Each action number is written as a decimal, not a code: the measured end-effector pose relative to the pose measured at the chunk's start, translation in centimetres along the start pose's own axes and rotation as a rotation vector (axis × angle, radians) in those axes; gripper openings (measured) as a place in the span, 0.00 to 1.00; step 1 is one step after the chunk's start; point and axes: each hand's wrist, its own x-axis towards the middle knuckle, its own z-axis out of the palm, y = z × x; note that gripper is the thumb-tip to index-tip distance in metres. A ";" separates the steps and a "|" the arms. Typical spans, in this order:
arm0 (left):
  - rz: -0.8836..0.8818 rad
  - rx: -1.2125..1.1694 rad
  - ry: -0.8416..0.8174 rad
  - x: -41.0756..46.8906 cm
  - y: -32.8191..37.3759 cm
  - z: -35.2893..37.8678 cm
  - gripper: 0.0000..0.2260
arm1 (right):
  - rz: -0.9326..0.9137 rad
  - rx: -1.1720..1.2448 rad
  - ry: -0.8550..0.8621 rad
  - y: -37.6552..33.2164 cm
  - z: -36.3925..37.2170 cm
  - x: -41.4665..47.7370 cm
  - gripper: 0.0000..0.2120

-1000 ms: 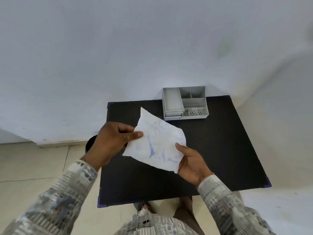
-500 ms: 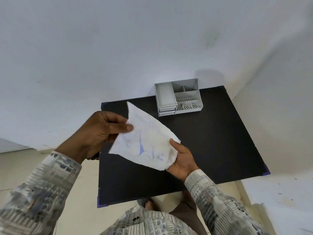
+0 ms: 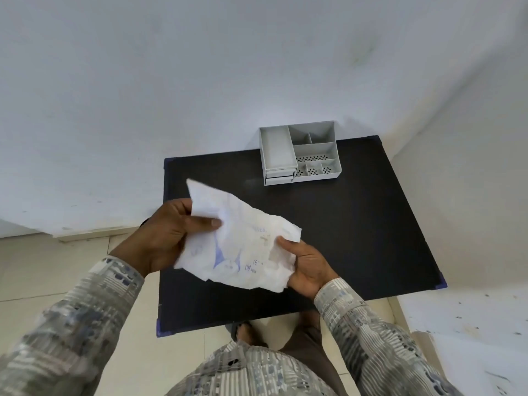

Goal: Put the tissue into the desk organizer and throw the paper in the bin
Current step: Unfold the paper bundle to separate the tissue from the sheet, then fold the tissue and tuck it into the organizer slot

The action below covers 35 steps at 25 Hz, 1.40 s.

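Observation:
A crumpled white paper (image 3: 243, 247) with blue print is held above the left part of the black table (image 3: 357, 238). My left hand (image 3: 168, 235) pinches its upper left edge between thumb and fingers. My right hand (image 3: 307, 264) grips its right edge from below. The grey desk organizer (image 3: 300, 152) stands at the table's far edge against the wall, its compartments showing nothing inside. No tissue and no bin can be made out; a dark shape behind my left wrist is mostly hidden.
White walls close in behind and to the right of the table. Pale tiled floor (image 3: 43, 270) lies to the left. My feet stand just below the table's near edge (image 3: 243, 327).
The paper has bunched up more between my hands, its right side folding in. The view has shifted, so the organizer and table sit a little further right in the picture.

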 end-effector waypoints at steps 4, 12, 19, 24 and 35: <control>-0.024 0.103 0.061 0.7 -1.0 -0.4 0.07 | 0.005 -0.094 0.055 0.4 -0.9 0.6 0.24; -0.173 0.211 -0.093 2.6 -6.3 2.7 0.12 | 0.123 -0.254 0.118 2.7 -4.4 3.4 0.19; -0.067 0.399 0.255 5.5 -12.9 2.1 0.12 | -0.033 -0.661 0.569 3.7 -6.3 5.7 0.10; -0.277 0.177 0.584 8.0 -17.8 1.2 0.07 | -0.153 -0.638 0.694 0.9 -6.7 4.6 0.11; -0.075 -0.003 -0.021 7.1 -11.4 4.5 0.24 | -0.115 -0.789 0.387 -9.5 -1.4 -1.6 0.11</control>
